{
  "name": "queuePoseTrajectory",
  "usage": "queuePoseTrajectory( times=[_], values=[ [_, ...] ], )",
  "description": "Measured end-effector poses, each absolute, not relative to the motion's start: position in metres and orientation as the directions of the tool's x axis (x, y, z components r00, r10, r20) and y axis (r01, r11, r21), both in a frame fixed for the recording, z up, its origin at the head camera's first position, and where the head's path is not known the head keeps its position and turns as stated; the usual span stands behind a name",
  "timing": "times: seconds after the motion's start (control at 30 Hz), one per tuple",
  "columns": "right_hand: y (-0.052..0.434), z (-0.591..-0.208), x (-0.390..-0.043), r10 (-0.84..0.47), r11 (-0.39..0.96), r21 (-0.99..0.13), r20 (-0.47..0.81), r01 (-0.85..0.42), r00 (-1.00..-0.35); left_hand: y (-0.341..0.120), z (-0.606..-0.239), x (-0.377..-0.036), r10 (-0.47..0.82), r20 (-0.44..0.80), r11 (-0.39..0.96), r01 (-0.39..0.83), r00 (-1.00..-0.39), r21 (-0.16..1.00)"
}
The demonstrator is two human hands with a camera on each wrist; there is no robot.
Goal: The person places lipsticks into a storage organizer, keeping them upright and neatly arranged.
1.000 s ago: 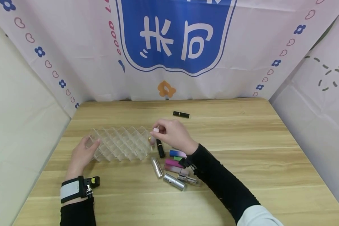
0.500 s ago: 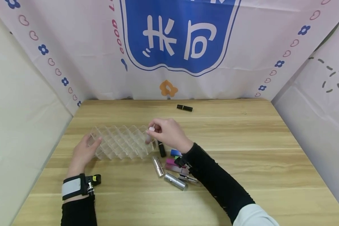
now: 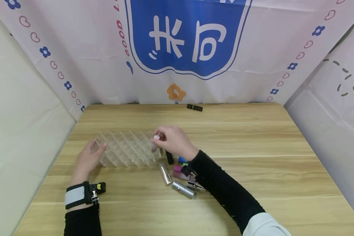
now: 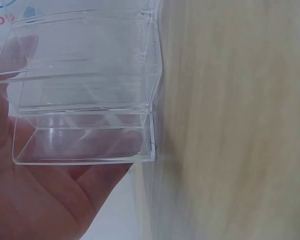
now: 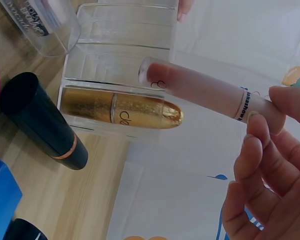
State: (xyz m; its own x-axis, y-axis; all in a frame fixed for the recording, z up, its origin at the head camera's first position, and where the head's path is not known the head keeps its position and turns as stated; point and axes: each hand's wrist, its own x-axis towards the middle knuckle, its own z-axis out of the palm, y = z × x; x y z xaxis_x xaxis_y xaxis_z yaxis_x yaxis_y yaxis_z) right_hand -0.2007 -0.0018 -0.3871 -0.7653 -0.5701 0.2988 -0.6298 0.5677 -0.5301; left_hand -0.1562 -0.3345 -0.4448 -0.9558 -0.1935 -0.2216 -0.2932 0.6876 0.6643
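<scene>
My right hand (image 3: 174,141) pinches the pink tube (image 5: 205,90) near its top end. It looks light and slippery. My left hand (image 3: 87,160), fingers spread, steadies the clear rack (image 3: 127,149).

Clear grid organizer (image 3: 125,149) on light wood-grain table (image 3: 253,157). Gold lipstick (image 5: 121,109) inside organizer, pale pink tube (image 5: 205,90) above it. Right of organizer: black tube (image 3: 169,157), blue (image 3: 182,159), magenta (image 3: 177,168), two silver tubes (image 3: 164,173). Behind organizer: white backdrop (image 3: 76,49), blue shield, heart-and-flower print.
</scene>
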Motion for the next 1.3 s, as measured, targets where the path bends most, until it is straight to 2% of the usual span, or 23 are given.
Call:
queuePoseTrajectory(
  times=[0.6, 1.3],
  values=[
    [-0.011, -0.398, -0.2, -0.6, 0.56, -0.528, 0.273, -0.638, -0.752, -0.334, -0.439, -0.159, -0.178, -0.211, 0.68, -0.275, -0.961, 0.679],
    [-0.019, -0.406, -0.2, -0.617, 0.629, -0.473, 0.18, -0.617, -0.766, -0.334, -0.443, -0.157, -0.187, -0.234, 0.682, -0.298, -0.954, 0.668]
  ],
)
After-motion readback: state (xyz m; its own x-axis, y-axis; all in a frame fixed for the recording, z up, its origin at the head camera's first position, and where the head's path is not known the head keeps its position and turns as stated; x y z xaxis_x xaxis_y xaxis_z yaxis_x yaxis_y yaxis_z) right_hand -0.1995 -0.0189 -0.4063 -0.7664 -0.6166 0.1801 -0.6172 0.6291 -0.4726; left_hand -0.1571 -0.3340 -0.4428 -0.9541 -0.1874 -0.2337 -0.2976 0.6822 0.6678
